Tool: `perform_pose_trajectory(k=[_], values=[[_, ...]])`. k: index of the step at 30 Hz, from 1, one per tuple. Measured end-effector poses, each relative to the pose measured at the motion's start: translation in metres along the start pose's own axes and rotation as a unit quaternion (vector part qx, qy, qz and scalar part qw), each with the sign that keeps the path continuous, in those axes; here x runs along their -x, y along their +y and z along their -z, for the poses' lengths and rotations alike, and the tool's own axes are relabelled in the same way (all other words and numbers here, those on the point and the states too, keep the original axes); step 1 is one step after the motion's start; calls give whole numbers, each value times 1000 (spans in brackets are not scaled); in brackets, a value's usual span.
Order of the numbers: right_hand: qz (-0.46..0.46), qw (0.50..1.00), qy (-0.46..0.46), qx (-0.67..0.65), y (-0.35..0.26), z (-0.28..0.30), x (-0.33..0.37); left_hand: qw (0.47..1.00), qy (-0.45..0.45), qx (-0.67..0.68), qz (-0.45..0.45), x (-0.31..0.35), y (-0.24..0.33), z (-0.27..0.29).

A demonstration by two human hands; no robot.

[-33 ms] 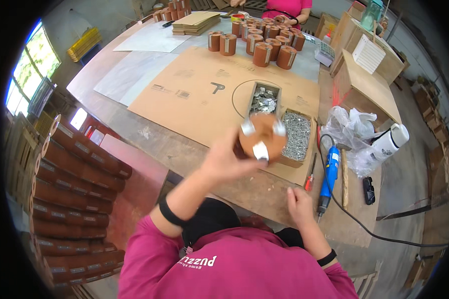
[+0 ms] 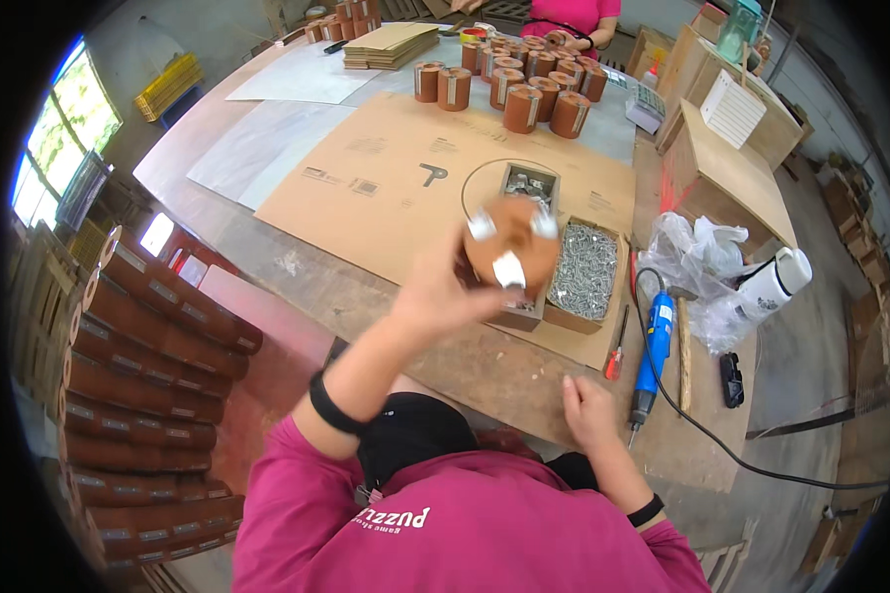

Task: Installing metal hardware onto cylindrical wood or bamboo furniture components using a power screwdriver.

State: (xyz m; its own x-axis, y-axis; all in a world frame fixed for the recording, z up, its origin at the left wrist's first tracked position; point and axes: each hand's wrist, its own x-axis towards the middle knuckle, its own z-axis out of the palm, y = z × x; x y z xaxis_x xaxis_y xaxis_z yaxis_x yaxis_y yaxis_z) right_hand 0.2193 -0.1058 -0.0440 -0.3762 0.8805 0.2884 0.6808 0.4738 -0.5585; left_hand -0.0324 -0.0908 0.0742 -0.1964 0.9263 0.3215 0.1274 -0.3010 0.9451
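The left hand [image 2: 437, 295] has its grip wrapped around a reddish-brown cylinder [image 2: 524, 255]; the right hand [image 2: 590, 410] curls into a loose fist near the blue electric screwdriver [image 2: 654, 344].

The brown cylinder [image 2: 530, 259] is blurred and partly hides the grey box [image 2: 525, 320].

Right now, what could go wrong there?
The left hand alone holds the brown cylinder, so it might slip and knock the small metal pieces beside it.

The blue power tool lies with its thin tip near the right hand, so a careless reach could perhaps bring a poke.

Its black cable runs off the table's right side, so someone could maybe snag it and drag the tool.
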Motion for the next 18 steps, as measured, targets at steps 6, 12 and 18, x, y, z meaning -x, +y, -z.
perform_pose_trajectory(k=[6,12,18], values=[[-9,993,12,114,5,-30,-4,971,94,-220,28,-113,-45,72],[7,988,19,153,8,-28,-3,966,106,-192,135,-199,-107,75],[-42,991,-37,122,6,-22,-4,927,166,-331,59,-288,-201,64]])
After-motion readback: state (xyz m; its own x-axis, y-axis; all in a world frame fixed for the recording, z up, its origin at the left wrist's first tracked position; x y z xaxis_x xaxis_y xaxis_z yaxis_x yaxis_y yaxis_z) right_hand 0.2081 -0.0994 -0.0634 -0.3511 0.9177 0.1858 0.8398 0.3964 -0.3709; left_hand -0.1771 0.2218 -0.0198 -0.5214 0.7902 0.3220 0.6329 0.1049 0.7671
